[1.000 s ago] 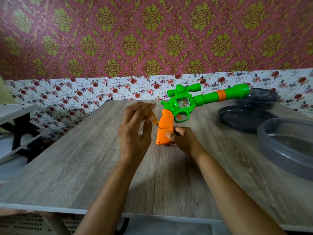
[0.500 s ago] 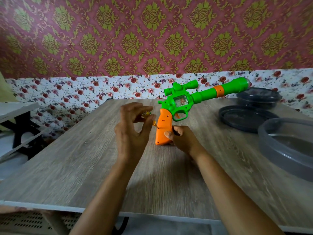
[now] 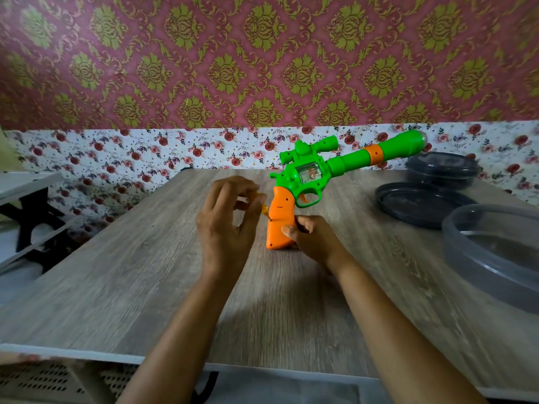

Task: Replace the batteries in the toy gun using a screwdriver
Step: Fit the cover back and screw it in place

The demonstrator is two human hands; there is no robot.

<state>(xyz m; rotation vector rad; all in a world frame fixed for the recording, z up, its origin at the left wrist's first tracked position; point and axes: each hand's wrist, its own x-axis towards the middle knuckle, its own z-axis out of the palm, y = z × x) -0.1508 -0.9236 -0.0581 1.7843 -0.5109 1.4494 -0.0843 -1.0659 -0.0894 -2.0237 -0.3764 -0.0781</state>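
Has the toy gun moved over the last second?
Yes. The toy gun tipped up: its muzzle rose above the dark container behind it, while the grip's base stayed on the table.

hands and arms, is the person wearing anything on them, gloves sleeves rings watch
Nothing worn shows. The left hand and right hand are bare: no gloves, rings, watch or bracelet. Both forearms are bare too, no sleeve down to the frame's lower edge. The right thumbnail looks short and unpainted.

The green toy gun (image 3: 309,176) stands on its orange grip on the desk (image 3: 145,272), barrel tilted up to the right. A small amber screwdriver (image 3: 264,211) has its tip at the grip's left side.
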